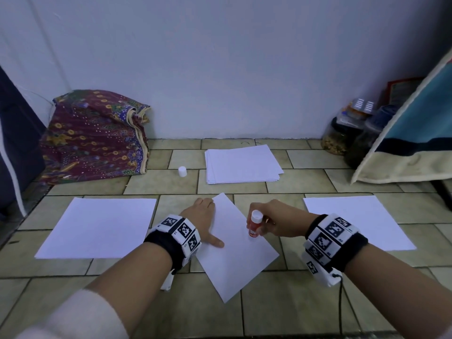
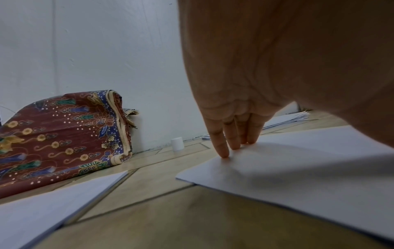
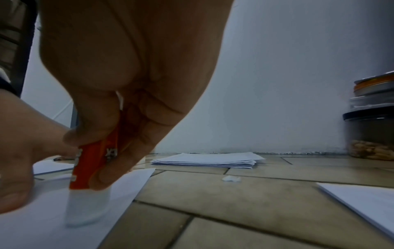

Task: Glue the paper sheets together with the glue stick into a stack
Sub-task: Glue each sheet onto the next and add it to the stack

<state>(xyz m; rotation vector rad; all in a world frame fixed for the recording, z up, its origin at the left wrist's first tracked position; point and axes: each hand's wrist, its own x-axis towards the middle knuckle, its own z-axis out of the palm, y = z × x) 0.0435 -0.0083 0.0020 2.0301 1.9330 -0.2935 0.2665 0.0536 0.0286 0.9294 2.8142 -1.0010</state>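
The right hand (image 1: 276, 220) grips the glue stick (image 1: 254, 223), thumb and fingers curled round its orange barrel. The stick stands nearly upright, white end up in the head view, and its lower tip (image 3: 85, 207) presses on the centre sheet (image 1: 239, 260). In the right wrist view the fingers (image 3: 119, 170) wrap the barrel just above the whitish tip, which touches the paper.

The centre sheet lies turned at an angle on the tiled floor (image 1: 293, 314). The left hand (image 1: 200, 216) lies flat on the left edge of the centre sheet, fingers straight and holding nothing; the left wrist view shows the fingertips (image 2: 224, 151) pressing down near the sheet's corner, and the thumb rests on the paper nearer the person.

To the left of the centre sheet, apart from it, lies another sheet (image 1: 102, 226); to the right of it lies a third sheet (image 1: 354, 218). Beyond the centre sheet, towards the wall, sits a loose pile of sheets (image 1: 242, 163). The white cap (image 1: 182, 171) stands on the floor just left of that pile, well apart from the glue stick.

A patterned cloth bundle (image 1: 95, 135) leans against the wall, far left of the centre sheet; jars (image 1: 347, 135) stand far right of it.
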